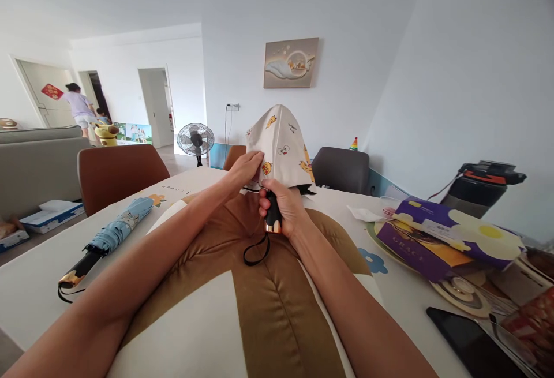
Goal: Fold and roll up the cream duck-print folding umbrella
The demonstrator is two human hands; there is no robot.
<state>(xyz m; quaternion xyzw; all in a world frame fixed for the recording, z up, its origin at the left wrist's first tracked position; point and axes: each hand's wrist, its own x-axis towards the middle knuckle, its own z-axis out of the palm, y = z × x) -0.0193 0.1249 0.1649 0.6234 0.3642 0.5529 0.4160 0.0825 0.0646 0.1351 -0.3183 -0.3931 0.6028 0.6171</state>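
A white folding umbrella [281,141] printed with cartoon ducks stands upright in front of me, its canopy loose and partly folded. My right hand [283,205] is wrapped round its black handle, which ends in a gold tip with a black wrist strap [257,254]. On the canopy's left side, my left hand [250,170] has its fingers pressed to the fabric; the fingertips are partly hidden by a fold. A second umbrella [121,228], light blue and folded up, lies on the table to the left of my left forearm.
On the white table [34,285] at right are a purple tissue box [433,239], a dark tablet [463,337] and a black bottle [476,187]. Chairs [121,176] and a fan [196,140] stand beyond. A person [80,107] is by the far door.
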